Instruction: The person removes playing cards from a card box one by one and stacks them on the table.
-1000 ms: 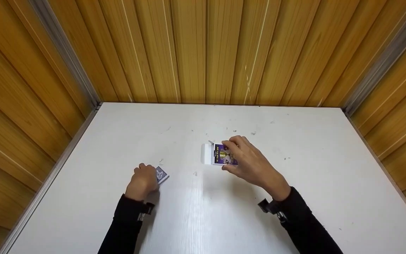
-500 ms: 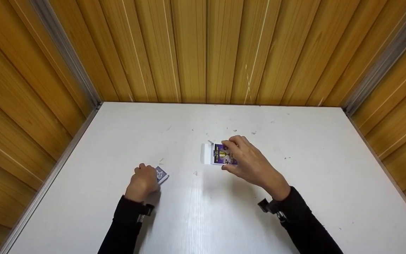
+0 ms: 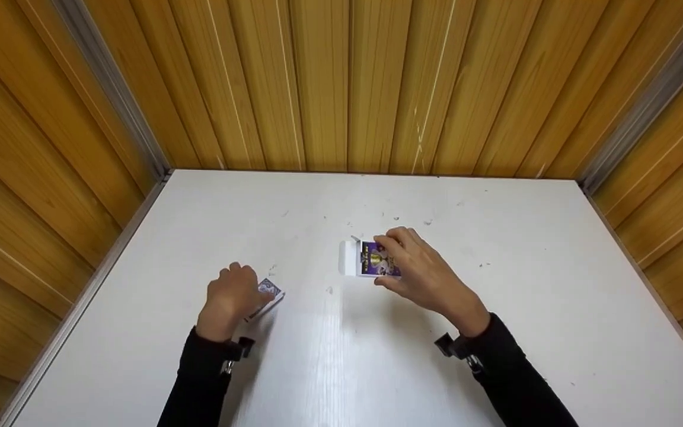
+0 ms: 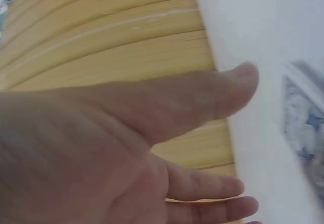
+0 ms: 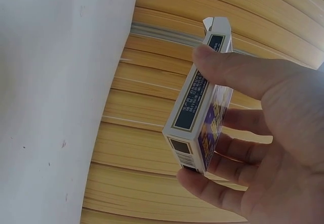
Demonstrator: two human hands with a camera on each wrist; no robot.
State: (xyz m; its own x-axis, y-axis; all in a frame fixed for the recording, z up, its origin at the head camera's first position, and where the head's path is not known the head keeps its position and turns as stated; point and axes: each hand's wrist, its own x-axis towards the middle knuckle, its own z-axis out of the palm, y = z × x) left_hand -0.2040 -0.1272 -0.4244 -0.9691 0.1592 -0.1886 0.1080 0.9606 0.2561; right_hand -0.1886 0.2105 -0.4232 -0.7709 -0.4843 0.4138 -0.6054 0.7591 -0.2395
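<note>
In the head view a deck of playing cards (image 3: 268,287) with a blue patterned back lies on the white table, left of the middle. My left hand (image 3: 229,301) is right beside it, overlapping its edge in that view. The left wrist view shows the thumb and fingers extended with a gap to the deck (image 4: 306,120). My right hand (image 3: 430,277) grips a small purple card box (image 3: 375,259), thumb on one narrow side and fingers on the other. The box's white end flap (image 3: 348,258) stands folded out to the left. In the right wrist view the box (image 5: 195,102) shows dark printed panels.
Both hands are over a white table (image 3: 318,367) with small dark scuffs. Yellow wood-look panels (image 3: 318,89) wall it at the back and both sides, with grey metal posts (image 3: 122,101) at the corners.
My left hand has let go of the deck and shifted slightly left and up, uncovering more of it. The right hand and the box have stayed in place.
</note>
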